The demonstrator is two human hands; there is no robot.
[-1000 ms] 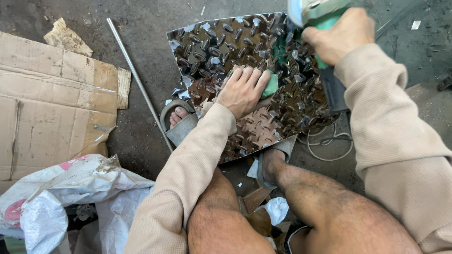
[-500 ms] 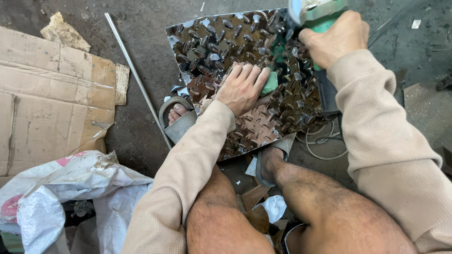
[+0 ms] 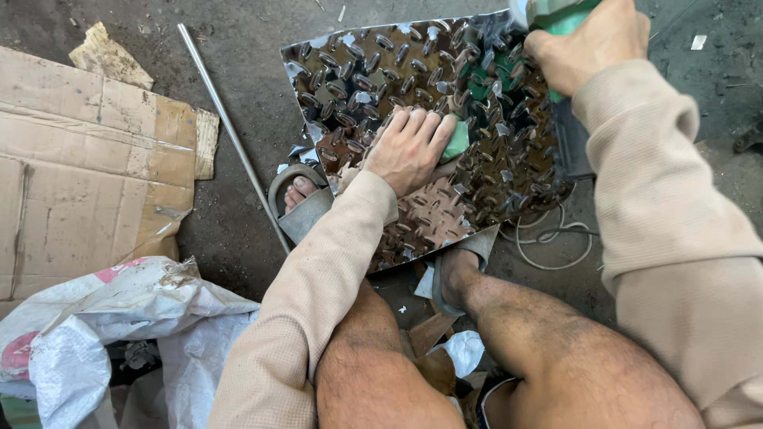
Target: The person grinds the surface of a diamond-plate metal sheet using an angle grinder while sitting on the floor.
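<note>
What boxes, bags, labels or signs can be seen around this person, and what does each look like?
Flattened cardboard box: on the floor at far left, brown, creased, with strips of tape.
Torn cardboard scrap: just above the box, small, ragged, tan.
Woven sack: lower left beside the left arm, crumpled, white with pink patches.
No signs or screens are in view.

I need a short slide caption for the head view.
Left hand presses a shiny tread plate; right hand grips a green power tool.
</note>
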